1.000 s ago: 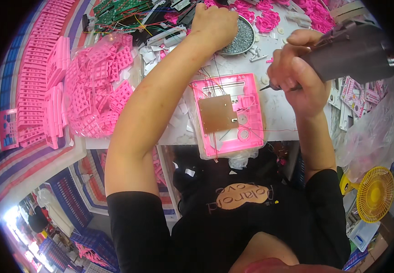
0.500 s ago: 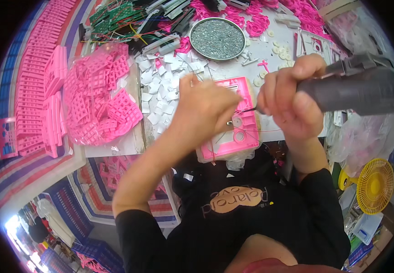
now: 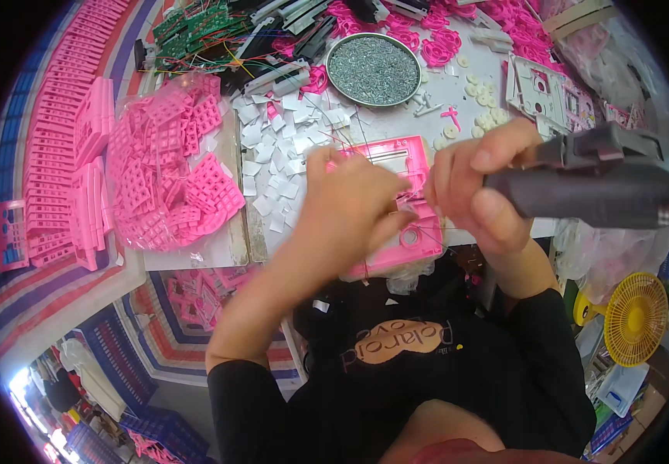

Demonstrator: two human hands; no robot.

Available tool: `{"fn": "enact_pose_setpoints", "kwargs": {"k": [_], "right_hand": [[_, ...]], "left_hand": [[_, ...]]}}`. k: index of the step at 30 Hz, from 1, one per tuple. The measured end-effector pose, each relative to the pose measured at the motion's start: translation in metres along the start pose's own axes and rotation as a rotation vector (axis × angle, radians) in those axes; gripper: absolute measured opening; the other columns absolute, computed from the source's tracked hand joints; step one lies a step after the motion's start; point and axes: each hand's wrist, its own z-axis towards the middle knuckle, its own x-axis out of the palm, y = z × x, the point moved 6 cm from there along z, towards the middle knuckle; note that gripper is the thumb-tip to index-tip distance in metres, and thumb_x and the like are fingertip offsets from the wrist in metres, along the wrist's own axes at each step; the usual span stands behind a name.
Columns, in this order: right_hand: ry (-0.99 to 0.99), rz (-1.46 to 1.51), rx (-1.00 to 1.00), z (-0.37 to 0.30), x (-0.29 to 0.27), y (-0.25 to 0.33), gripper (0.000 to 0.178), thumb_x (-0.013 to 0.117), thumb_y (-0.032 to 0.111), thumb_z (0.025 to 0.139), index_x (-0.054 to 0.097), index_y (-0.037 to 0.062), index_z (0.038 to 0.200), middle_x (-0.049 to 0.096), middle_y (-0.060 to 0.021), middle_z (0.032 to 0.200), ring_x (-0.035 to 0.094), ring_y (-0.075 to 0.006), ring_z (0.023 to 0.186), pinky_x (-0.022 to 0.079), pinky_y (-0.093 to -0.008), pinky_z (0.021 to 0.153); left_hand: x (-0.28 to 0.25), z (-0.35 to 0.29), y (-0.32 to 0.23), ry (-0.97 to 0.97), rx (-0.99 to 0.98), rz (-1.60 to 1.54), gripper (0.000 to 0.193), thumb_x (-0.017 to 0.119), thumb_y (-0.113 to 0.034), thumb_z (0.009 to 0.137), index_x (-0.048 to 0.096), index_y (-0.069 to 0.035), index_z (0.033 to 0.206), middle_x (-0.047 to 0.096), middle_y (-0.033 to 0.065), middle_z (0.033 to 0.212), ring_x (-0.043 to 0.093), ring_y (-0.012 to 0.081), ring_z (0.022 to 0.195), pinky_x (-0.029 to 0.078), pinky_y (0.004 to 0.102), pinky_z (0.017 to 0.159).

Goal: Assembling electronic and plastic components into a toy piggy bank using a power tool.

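Observation:
A pink plastic casing (image 3: 428,238) with thin wires lies on the table in front of me. My right hand (image 3: 480,189) is wrapped round a dark grey power screwdriver (image 3: 585,193), held nearly level above the casing's right side. Its bit end points left and is largely covered by my fingers. Over the casing's left and middle part is my left hand (image 3: 354,199), slightly blurred, fingers curled and thumb and forefinger close to the bit end. Whatever those fingertips grip is too small or hidden to make out.
Beyond the casing stands a round dish of small metal screws (image 3: 374,69). White paper squares (image 3: 276,151) are scattered left of it, beside a bag of pink grids (image 3: 168,170). Circuit boards (image 3: 195,35) and pink parts pile at the back. A yellow fan (image 3: 636,319) stands right.
Both hands and the screwdriver have shifted a little nearer to me; my right hand has also moved slightly left. The screwdriver is lower, and the casing has turned slightly.

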Motion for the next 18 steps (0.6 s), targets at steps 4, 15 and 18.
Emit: {"fn": "enact_pose_setpoints", "kwargs": {"k": [4, 15, 18], "right_hand": [[-0.126, 0.007, 0.081, 0.005, -0.006, -0.017, 0.031, 0.065, 0.001, 0.088, 0.049, -0.0011, 0.115, 0.059, -0.007, 0.075, 0.057, -0.0114, 0.061, 0.049, -0.0277, 0.054], [0.029, -0.155, 0.225, -0.022, 0.013, -0.041, 0.033, 0.067, 0.014, 0.094, 0.043, 0.0073, 0.115, 0.051, -0.0031, 0.064, 0.048, -0.0126, 0.054, 0.043, -0.0308, 0.052], [0.094, -0.143, 0.277, -0.029, 0.025, -0.046, 0.03, 0.065, 0.011, 0.095, 0.042, 0.0077, 0.115, 0.052, -0.0038, 0.067, 0.049, -0.0128, 0.056, 0.045, -0.0322, 0.055]], "left_hand": [[-0.017, 0.087, 0.091, -0.034, -0.216, 0.356, 0.017, 0.07, -0.027, 0.087, 0.077, -0.015, 0.096, 0.072, 0.0053, 0.098, 0.064, 0.023, 0.096, 0.04, 0.05, 0.088], [0.043, 0.126, 0.143, 0.064, -0.182, 0.803, 0.023, 0.057, -0.016, 0.088, 0.079, -0.013, 0.092, 0.073, 0.0082, 0.101, 0.066, 0.0274, 0.102, 0.039, 0.0483, 0.09], [0.048, 0.123, 0.145, 0.102, -0.114, 0.799, 0.023, 0.057, -0.02, 0.089, 0.079, -0.013, 0.089, 0.075, 0.0087, 0.094, 0.069, 0.0267, 0.092, 0.04, 0.0484, 0.087]]}}
